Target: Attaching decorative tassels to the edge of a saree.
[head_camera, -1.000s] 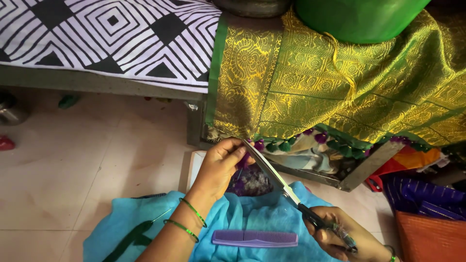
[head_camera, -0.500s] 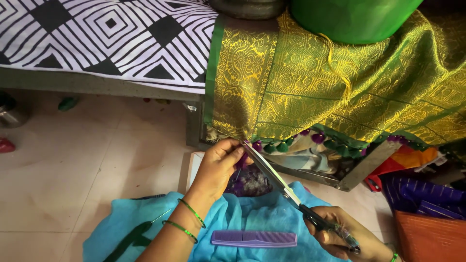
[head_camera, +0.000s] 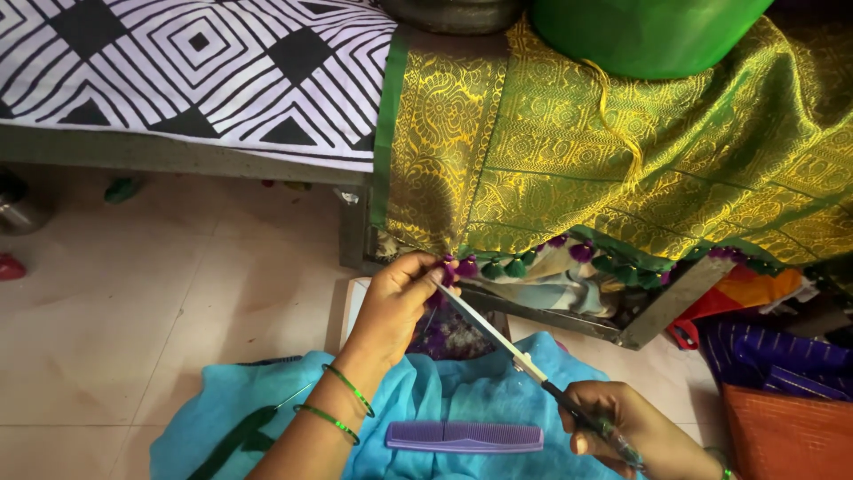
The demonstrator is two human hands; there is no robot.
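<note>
Little shifted: your left hand (head_camera: 395,302) stayed pinched on purple tassel (head_camera: 453,268), right hand (head_camera: 626,427) gripped scissors (head_camera: 498,333) at it; trimming underway, row untrimmed.

Comb (head_camera: 464,436) lies on cloth (head_camera: 426,400), between both hands.

Right hand (head_camera: 635,433) cut by lower frame edge, fingers covering steel scissors' (head_camera: 498,340) handles. Purple tassel (head_camera: 447,271) mostly hidden in left hand (head_camera: 397,305). Green plastic tub (head_camera: 644,31) cropped at top.
</note>
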